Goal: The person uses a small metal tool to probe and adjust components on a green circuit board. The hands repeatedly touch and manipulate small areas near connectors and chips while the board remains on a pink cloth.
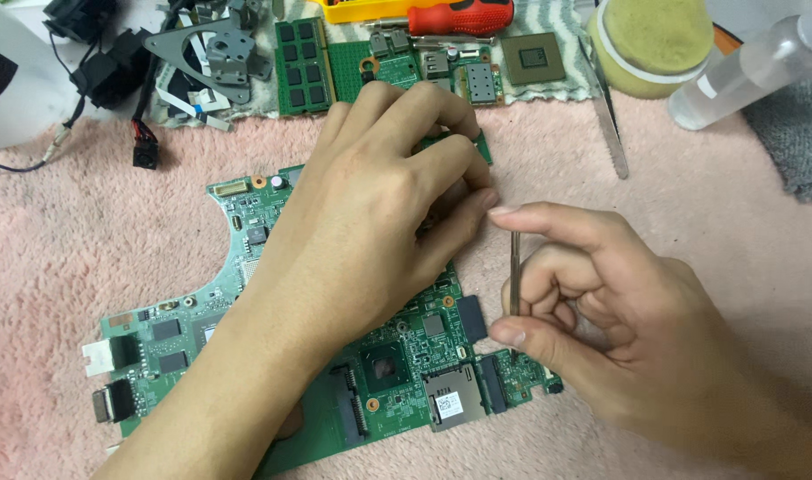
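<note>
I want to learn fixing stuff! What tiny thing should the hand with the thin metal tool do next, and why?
Probably bring the thin metal tool closer to the left hand. The right hand holds it upright beside the green circuit board, its tip just above the board's edge, while the left hand's fingers press near the board's top.

A red-handled screwdriver [459, 16], memory stick [303, 66], processor chip [532, 58], clear bottle [748, 64] and grey cloth [793, 133] lie along the pink mat's [86, 240] far edge.

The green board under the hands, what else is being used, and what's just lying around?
In use: green circuit board, left hand pressing on it, right hand holding a thin metal tool.

Lying about: red-handled screwdriver, memory stick, square chip, clear bottle.
</note>
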